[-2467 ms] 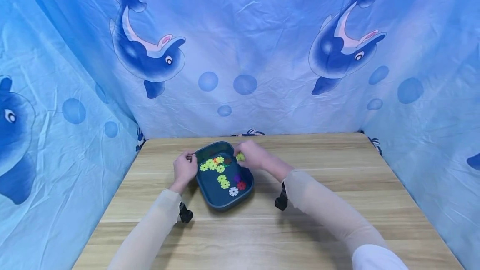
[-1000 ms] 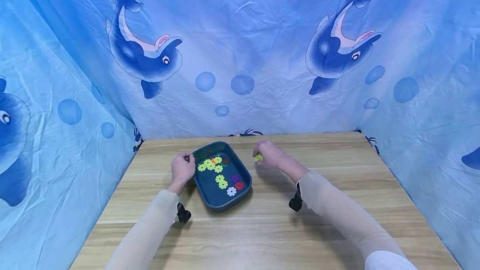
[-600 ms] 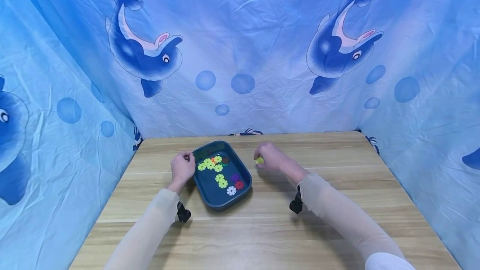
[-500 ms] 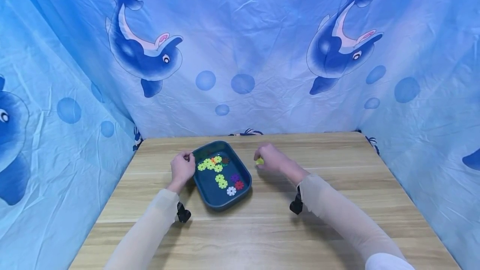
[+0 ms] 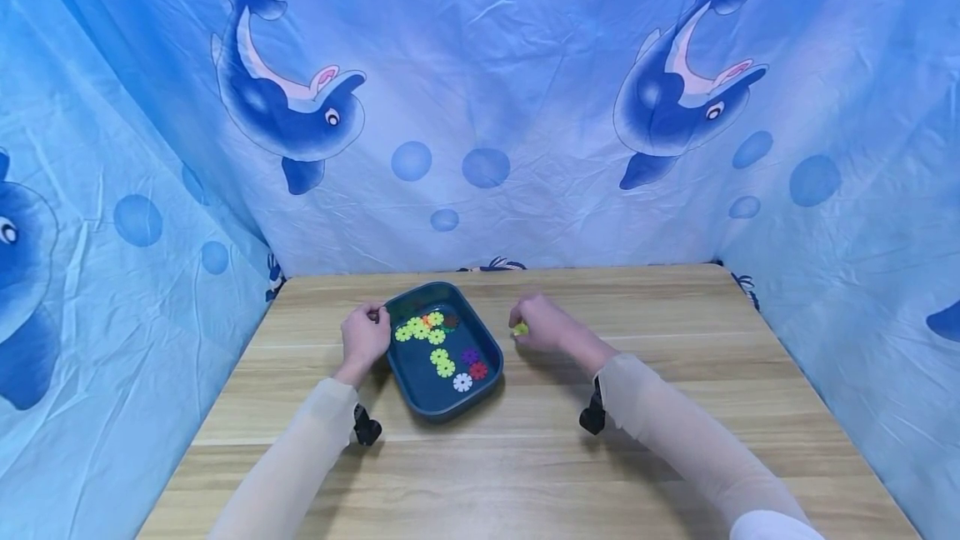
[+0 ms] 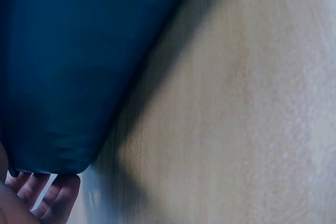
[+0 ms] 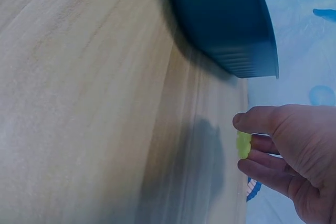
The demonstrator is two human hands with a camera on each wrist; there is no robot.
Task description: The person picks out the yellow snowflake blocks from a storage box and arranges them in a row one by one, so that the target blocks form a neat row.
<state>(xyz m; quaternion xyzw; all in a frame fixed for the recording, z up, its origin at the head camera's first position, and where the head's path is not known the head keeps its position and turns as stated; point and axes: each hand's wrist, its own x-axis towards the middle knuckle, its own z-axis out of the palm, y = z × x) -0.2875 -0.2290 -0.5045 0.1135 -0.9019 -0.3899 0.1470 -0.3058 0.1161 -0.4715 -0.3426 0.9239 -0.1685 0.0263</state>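
A dark blue-green plastic bin [image 5: 420,377] stands at a slant on the table. My left hand [image 5: 365,336] grips its left rim; the left wrist view shows fingers [image 6: 63,195] curled against the bin's end. Just right of the bin, my right hand [image 5: 549,327] pinches a yellow-green snowflake disc [image 7: 243,144] between thumb and fingers, low over the wood. Inside the bin lie several yellow-green discs [image 5: 422,332], a white disc [image 5: 462,382], a red disc [image 5: 477,370] and a purple disc [image 5: 470,356]. A brown disc [image 5: 451,322] and an orange one are partly covered.
The wooden table [image 5: 675,407] spreads around the bin. A blue dolphin-print curtain [image 5: 540,215] rises behind its back edge and along both sides. Small black cameras [image 5: 592,415] are strapped at both wrists.
The right hand has carried the yellow-green disc from the bin's right side out over the table, then lowered it slightly. The left hand stays on the rim, and the bin keeps its place.
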